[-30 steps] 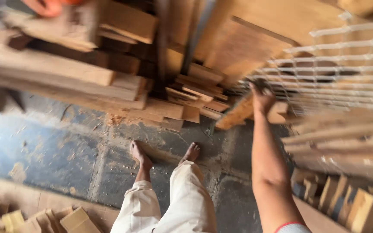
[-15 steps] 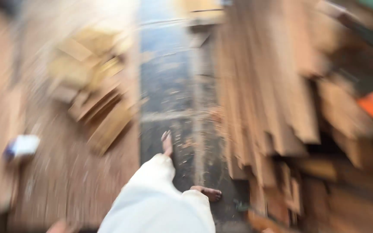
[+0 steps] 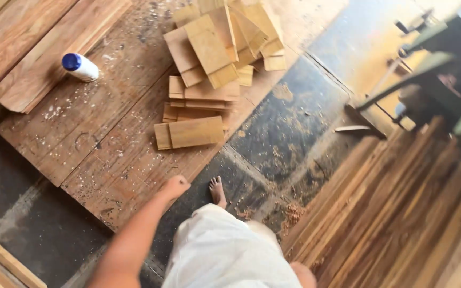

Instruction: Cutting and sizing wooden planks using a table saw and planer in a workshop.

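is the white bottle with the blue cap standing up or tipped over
Tipped over: the white bottle lies on its side on the wooden boards.

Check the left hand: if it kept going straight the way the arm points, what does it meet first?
Probably the nearest short wood block at the bottom of the offcut pile. The left hand, closed in a loose fist, points up-frame over the plank platform. Its height above the boards is unclear.

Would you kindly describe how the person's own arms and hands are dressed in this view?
Only the left arm shows: bare along its visible length, no sleeve, watch or glove. The left hand is bare too, closed into a loose fist. The right hand is out of view. White trousers cover the legs.
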